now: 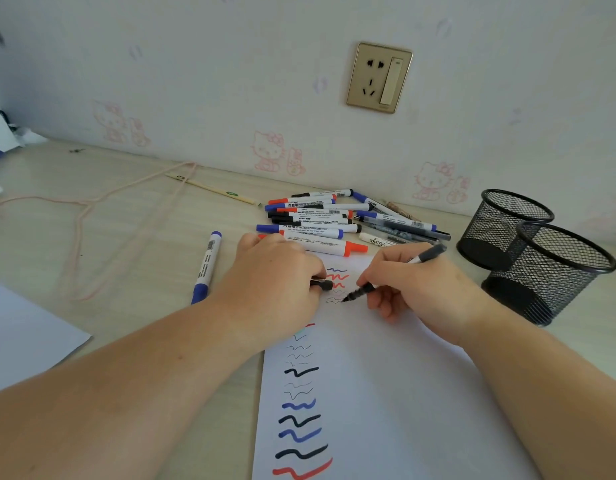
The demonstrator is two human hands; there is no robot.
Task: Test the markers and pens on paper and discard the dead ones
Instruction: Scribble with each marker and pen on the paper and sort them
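Note:
A white sheet of paper (375, 393) lies in front of me with a column of red, blue and black squiggles down its left side. My right hand (414, 285) grips a black marker (360, 292), its tip touching the paper beside faint thin lines. My left hand (275, 282) rests on the paper's top left corner and pinches a black cap (322, 284). A pile of several whiteboard markers and pens (320, 220) with red, blue and black caps lies just beyond my hands. One blue marker (206, 266) lies apart to the left.
Two black mesh pen cups (549, 271) stand at the right, close to my right wrist. A pink cord (91, 216) and a wooden stick (213, 188) lie on the left of the desk. Another white sheet (25, 334) lies at the near left. A wall socket (379, 77) is above.

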